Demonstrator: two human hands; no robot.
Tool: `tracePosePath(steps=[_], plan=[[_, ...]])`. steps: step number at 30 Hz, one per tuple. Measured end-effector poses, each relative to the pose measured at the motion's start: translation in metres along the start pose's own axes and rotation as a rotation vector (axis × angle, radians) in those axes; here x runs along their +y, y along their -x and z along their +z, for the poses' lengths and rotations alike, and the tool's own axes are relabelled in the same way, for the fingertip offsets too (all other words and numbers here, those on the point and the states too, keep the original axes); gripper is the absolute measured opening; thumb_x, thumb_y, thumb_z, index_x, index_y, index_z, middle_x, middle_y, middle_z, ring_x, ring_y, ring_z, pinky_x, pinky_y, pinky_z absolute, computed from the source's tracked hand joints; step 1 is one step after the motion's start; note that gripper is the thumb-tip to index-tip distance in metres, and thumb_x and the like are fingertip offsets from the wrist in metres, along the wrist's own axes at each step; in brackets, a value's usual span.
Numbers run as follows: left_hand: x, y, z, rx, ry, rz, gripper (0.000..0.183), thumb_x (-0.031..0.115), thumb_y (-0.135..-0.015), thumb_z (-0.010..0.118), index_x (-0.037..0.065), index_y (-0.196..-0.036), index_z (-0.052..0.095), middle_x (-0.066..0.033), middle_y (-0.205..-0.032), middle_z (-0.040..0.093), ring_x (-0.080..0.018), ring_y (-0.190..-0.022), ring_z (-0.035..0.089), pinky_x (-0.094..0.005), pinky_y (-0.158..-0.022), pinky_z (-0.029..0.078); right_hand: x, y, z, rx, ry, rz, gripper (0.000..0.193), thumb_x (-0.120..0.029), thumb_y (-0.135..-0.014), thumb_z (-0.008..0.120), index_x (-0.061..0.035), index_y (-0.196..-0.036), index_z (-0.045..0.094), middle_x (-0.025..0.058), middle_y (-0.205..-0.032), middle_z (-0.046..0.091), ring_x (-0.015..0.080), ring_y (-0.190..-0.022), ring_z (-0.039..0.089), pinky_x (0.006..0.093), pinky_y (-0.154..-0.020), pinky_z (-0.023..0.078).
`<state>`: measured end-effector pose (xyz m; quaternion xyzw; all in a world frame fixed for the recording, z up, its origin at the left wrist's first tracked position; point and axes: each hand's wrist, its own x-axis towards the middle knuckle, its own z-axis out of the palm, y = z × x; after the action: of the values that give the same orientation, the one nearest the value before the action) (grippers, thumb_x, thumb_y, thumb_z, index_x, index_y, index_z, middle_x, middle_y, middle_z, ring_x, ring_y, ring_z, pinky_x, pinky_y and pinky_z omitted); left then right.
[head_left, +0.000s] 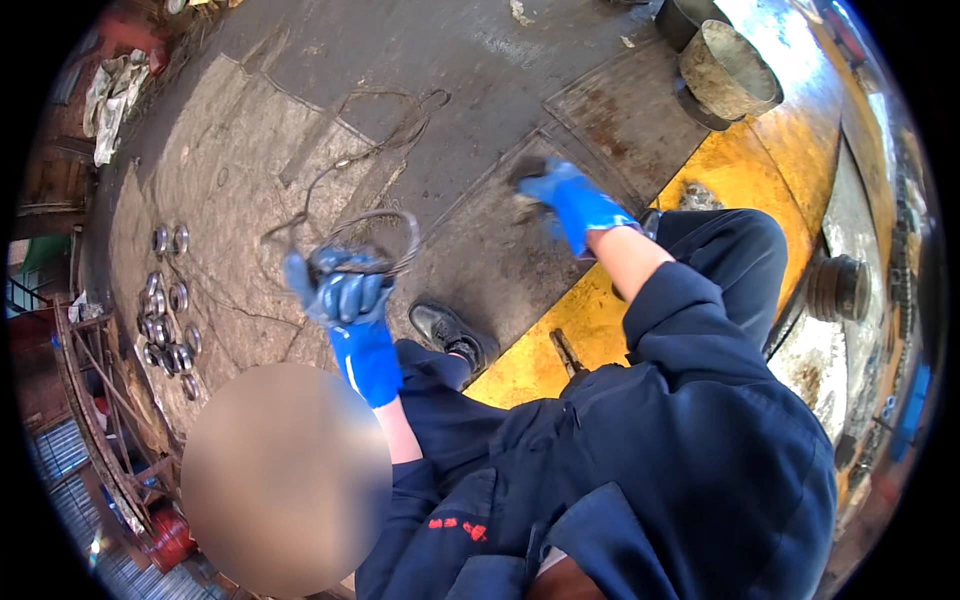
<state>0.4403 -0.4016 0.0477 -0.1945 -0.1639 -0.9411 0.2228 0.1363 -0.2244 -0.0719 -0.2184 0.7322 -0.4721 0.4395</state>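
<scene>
Wire rope (414, 238) handling seems to be the step: left hand (352, 298) looks curled round it, left of the yellow floor plate (530, 352) edge; right hand (562, 192)'s blurred, can't tell its grip. Next move probably needs a firm hold.

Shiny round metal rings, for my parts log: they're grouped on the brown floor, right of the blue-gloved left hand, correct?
Not right of it: the head view shows the rings left of the blue-gloved left hand, grouped on the brown floor.
</scene>
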Motion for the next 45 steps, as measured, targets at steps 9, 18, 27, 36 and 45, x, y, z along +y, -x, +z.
tracePosePath(steps=[9, 18, 27, 36, 45], plan=[[0.028, 0.01, 0.001, -0.099, -0.1, 0.09, 0.063, 0.049, -0.106, 0.034, -0.007, -0.121, 0.059, 0.0117, -0.043, 0.046, -0.0037, -0.034, 0.039, -0.0225, -0.046, 0.03, -0.016, 0.008, 0.019, -0.205, -0.461, 0.016, 0.049, -0.021, -0.083, 0.081, -0.0036, -0.125, 0.064, 0.0058, -0.11, 0.071, 0.0187, -0.101, 0.067, 0.0365, -0.092, 0.053], [-0.003, 0.002, 0.002, -0.095, -0.041, 0.068, 0.061, 0.048, -0.106, 0.033, -0.007, -0.118, 0.058, 0.0108, -0.044, 0.048, -0.0041, -0.035, 0.042, -0.0231, -0.046, 0.033, -0.123, -0.001, 0.144, -0.245, 0.258, -1.335, 0.071, -0.023, -0.064, 0.087, -0.0096, -0.129, 0.061, 0.0191, -0.129, 0.063, 0.0362, -0.117, 0.062, 0.0401, -0.1, 0.05], [0.004, -0.006, 0.005, -0.024, 0.011, 0.028, 0.066, 0.049, -0.107, 0.031, -0.01, -0.118, 0.058, 0.01, -0.043, 0.044, -0.0047, -0.033, 0.036, -0.0236, -0.045, 0.031, -0.045, -0.041, 0.162, -0.544, -0.05, -0.152, 0.043, -0.022, -0.08, 0.082, -0.0072, -0.118, 0.069, 0.0023, -0.102, 0.073, 0.0131, -0.093, 0.066, 0.0332, -0.085, 0.054], [0.007, 0.004, 0.007, 0.145, 0.014, 0.04, 0.076, 0.056, -0.105, 0.034, -0.012, -0.137, 0.044, 0.0095, -0.047, 0.031, -0.006, -0.039, 0.029, -0.0252, -0.044, 0.026, -0.004, 0.004, 0.044, -0.265, -0.579, 0.091, 0.021, -0.016, -0.093, 0.07, -0.0021, -0.108, 0.069, 0.0072, -0.089, 0.071, 0.0196, -0.078, 0.068, 0.0355, -0.066, 0.055], [-0.008, 0.016, -0.011, 0.366, -0.066, -0.023, 0.083, 0.069, -0.093, 0.049, -0.003, -0.132, 0.056, 0.0029, -0.068, 0.063, -0.0164, -0.059, 0.059, -0.032, -0.061, 0.053, -0.133, 0.087, 0.099, -0.599, -0.708, -0.195, 0.044, -0.018, -0.085, 0.078, -0.0024, -0.123, 0.061, 0.008, -0.109, 0.069, 0.0183, -0.098, 0.066, 0.0362, -0.089, 0.056]])
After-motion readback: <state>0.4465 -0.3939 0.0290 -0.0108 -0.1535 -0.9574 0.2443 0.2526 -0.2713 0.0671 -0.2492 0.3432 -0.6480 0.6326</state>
